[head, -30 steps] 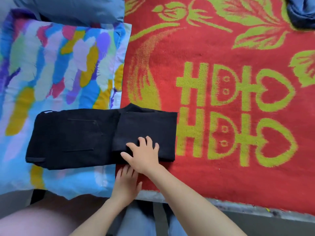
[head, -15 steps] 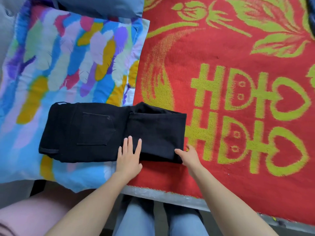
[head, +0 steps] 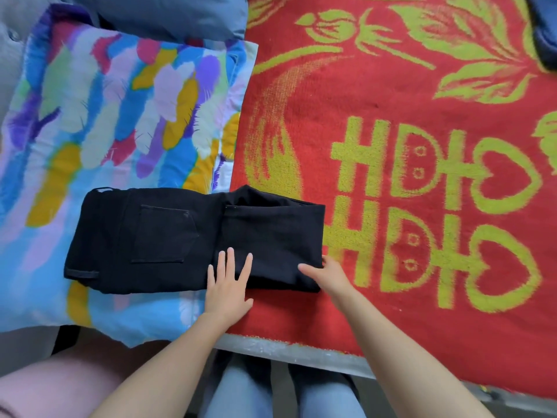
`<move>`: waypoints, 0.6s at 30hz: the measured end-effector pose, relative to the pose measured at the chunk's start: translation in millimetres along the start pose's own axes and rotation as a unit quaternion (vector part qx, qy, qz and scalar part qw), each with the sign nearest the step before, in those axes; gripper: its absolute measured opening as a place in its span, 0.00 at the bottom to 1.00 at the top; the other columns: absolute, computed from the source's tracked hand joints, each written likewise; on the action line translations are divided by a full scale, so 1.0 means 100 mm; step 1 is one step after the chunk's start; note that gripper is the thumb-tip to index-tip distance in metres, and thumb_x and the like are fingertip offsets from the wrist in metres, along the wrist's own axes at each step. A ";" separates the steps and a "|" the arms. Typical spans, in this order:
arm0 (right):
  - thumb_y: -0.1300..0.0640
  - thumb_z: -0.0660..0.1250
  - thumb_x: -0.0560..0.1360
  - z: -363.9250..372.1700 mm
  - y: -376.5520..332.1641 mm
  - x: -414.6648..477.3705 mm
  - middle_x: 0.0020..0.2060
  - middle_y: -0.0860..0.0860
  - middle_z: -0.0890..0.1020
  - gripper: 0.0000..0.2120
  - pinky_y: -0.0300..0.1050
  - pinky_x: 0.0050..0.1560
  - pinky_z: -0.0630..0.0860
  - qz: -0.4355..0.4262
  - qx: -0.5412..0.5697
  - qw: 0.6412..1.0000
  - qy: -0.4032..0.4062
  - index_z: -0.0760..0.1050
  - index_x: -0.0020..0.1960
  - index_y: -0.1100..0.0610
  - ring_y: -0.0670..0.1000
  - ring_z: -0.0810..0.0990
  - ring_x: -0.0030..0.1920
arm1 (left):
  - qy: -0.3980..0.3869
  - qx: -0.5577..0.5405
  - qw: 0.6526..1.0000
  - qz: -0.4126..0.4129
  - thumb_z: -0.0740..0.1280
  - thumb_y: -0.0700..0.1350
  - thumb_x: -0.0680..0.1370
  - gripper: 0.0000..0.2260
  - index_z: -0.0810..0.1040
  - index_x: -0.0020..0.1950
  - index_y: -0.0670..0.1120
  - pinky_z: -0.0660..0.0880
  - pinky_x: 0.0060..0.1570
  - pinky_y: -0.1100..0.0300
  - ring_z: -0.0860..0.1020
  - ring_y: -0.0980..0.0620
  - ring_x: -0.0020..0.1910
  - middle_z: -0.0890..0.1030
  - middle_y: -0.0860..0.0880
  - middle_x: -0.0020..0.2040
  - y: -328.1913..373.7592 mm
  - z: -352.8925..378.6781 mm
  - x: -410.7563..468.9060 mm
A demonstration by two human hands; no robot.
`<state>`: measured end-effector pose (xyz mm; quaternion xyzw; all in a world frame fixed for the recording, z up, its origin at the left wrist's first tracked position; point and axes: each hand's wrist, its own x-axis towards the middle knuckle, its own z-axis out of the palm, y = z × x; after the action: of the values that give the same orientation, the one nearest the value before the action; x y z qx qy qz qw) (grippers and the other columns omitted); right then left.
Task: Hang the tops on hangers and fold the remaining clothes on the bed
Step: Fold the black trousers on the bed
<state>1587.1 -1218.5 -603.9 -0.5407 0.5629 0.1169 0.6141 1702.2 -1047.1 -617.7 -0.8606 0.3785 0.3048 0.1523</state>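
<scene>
Black trousers (head: pixel 168 236), folded into a flat rectangle with a back pocket facing up, lie across the near edge of the bed, half on the colourful pillow and half on the red blanket. My left hand (head: pixel 227 285) lies flat with straight fingers on the near edge of the folded layer. At the right near corner of the fold my right hand (head: pixel 328 273) has its thumb on top of the cloth and its fingers at the edge; whether they reach underneath is hidden.
A colourful feather-print pillow (head: pixel 105 122) fills the left. The red blanket with yellow-green pattern (head: pixel 407 101) covers the right. A grey-blue pillow (head: pixel 171 16) lies at the top and dark blue cloth (head: pixel 545 28) at the top right corner. The bed's edge (head: pixel 301 354) runs near my legs.
My right hand left the top of the fold and went to its right near corner. My left hand slid up from the bed edge onto the trousers. The view shifted slightly.
</scene>
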 end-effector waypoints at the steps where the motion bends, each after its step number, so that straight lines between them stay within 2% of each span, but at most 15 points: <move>1: 0.64 0.71 0.71 0.13 0.05 0.01 0.52 0.52 0.80 0.17 0.36 0.47 0.75 0.001 0.022 1.000 0.012 0.74 0.59 0.60 0.51 0.79 0.54 | 0.010 0.007 1.000 0.000 0.63 0.55 0.77 0.43 0.26 0.68 0.51 0.42 0.72 0.44 0.36 0.39 0.74 0.28 0.41 0.71 -0.08 0.04 -0.03; 3: 0.63 0.73 0.68 0.25 0.10 0.06 0.51 0.52 0.81 0.19 0.45 0.54 0.76 0.013 0.029 0.997 0.075 0.74 0.57 0.58 0.52 0.79 0.53 | 0.036 0.011 0.999 0.009 0.69 0.53 0.72 0.47 0.33 0.72 0.50 0.50 0.72 0.43 0.44 0.37 0.75 0.35 0.38 0.73 -0.20 0.09 -0.12; 5: 0.63 0.73 0.67 0.22 0.04 0.04 0.48 0.51 0.80 0.18 0.49 0.55 0.75 0.019 0.028 0.994 0.106 0.74 0.55 0.58 0.53 0.79 0.51 | 0.037 0.007 0.999 0.038 0.79 0.51 0.56 0.55 0.55 0.76 0.44 0.68 0.63 0.42 0.64 0.35 0.70 0.58 0.33 0.73 -0.23 0.17 -0.17; 6: 0.63 0.73 0.67 0.17 -0.02 0.01 0.47 0.51 0.80 0.17 0.49 0.54 0.76 0.018 0.029 0.993 0.115 0.74 0.54 0.58 0.53 0.79 0.49 | 0.033 -0.001 0.998 0.048 0.81 0.50 0.49 0.56 0.62 0.73 0.42 0.73 0.57 0.43 0.70 0.35 0.66 0.67 0.33 0.69 -0.22 0.20 -0.17; 7: 0.63 0.73 0.66 0.12 -0.10 -0.04 0.47 0.52 0.81 0.16 0.50 0.53 0.76 0.014 0.029 0.991 0.126 0.74 0.52 0.58 0.54 0.80 0.48 | 0.033 -0.017 0.998 0.051 0.81 0.49 0.46 0.56 0.63 0.71 0.42 0.74 0.55 0.44 0.72 0.36 0.64 0.69 0.33 0.67 -0.19 0.21 -0.17; 8: 0.62 0.73 0.66 0.08 -0.20 -0.12 0.47 0.52 0.81 0.16 0.52 0.53 0.76 0.005 0.027 0.990 0.138 0.74 0.52 0.57 0.55 0.80 0.48 | 0.037 -0.036 0.997 0.061 0.81 0.49 0.48 0.56 0.60 0.73 0.41 0.73 0.57 0.44 0.70 0.36 0.66 0.66 0.33 0.70 -0.13 0.21 -0.17; 10: 0.60 0.71 0.66 0.01 -0.42 -0.28 0.46 0.50 0.81 0.17 0.53 0.53 0.76 -0.035 0.006 0.983 0.181 0.72 0.53 0.54 0.55 0.79 0.50 | 0.040 -0.109 0.992 0.048 0.75 0.50 0.64 0.53 0.42 0.76 0.42 0.60 0.69 0.46 0.53 0.38 0.75 0.44 0.36 0.75 0.08 0.10 -0.15; 11: 0.57 0.70 0.66 0.01 -0.56 -0.37 0.46 0.49 0.80 0.19 0.53 0.54 0.75 -0.072 -0.012 0.975 0.210 0.72 0.56 0.54 0.55 0.79 0.51 | 0.034 -0.123 0.990 0.052 0.70 0.50 0.71 0.49 0.34 0.73 0.44 0.52 0.73 0.48 0.44 0.41 0.76 0.35 0.39 0.74 0.20 0.04 -0.13; 12: 0.54 0.69 0.65 0.04 -0.69 -0.49 0.48 0.49 0.80 0.23 0.54 0.55 0.74 -0.116 -0.030 0.965 0.233 0.72 0.59 0.53 0.55 0.78 0.52 | 0.040 -0.123 0.990 0.062 0.66 0.49 0.75 0.45 0.30 0.72 0.44 0.47 0.74 0.50 0.40 0.43 0.76 0.33 0.42 0.74 0.31 -0.02 -0.10; 13: 0.52 0.67 0.64 0.08 -0.81 -0.57 0.50 0.49 0.80 0.26 0.54 0.57 0.73 -0.163 -0.052 0.953 0.249 0.71 0.62 0.53 0.55 0.78 0.53 | 0.046 -0.143 0.986 0.068 0.63 0.50 0.76 0.43 0.30 0.73 0.44 0.46 0.74 0.51 0.40 0.45 0.76 0.34 0.42 0.75 0.40 -0.07 -0.06; 15: 0.53 0.69 0.66 0.24 -1.01 -0.72 0.53 0.51 0.79 0.28 0.52 0.58 0.69 -0.246 -0.135 0.921 0.271 0.70 0.66 0.53 0.56 0.75 0.56 | 0.063 -0.200 0.975 0.077 0.58 0.50 0.77 0.35 0.40 0.77 0.42 0.49 0.74 0.51 0.47 0.46 0.76 0.45 0.41 0.77 0.53 -0.14 -0.04; 17: 0.54 0.72 0.66 0.52 -1.09 -0.82 0.49 0.53 0.79 0.27 0.50 0.49 0.67 -0.322 -0.230 0.870 0.294 0.72 0.64 0.55 0.58 0.75 0.51 | 0.132 -0.221 0.963 0.080 0.54 0.46 0.76 0.26 0.58 0.72 0.38 0.62 0.70 0.58 0.65 0.50 0.71 0.68 0.39 0.70 0.53 -0.22 -0.16; 18: 0.53 0.74 0.63 0.68 -1.10 -0.88 0.44 0.54 0.80 0.27 0.49 0.43 0.68 -0.356 -0.276 0.843 0.294 0.75 0.60 0.56 0.58 0.77 0.46 | 0.195 -0.188 0.961 0.052 0.56 0.42 0.73 0.23 0.63 0.69 0.38 0.67 0.66 0.63 0.72 0.52 0.66 0.74 0.40 0.64 0.45 -0.21 -0.26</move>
<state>1678.7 -1166.4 -488.1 -0.8599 0.4303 -0.1238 0.2450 1663.8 -1073.3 -586.4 -0.8954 0.3810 0.2047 -0.1053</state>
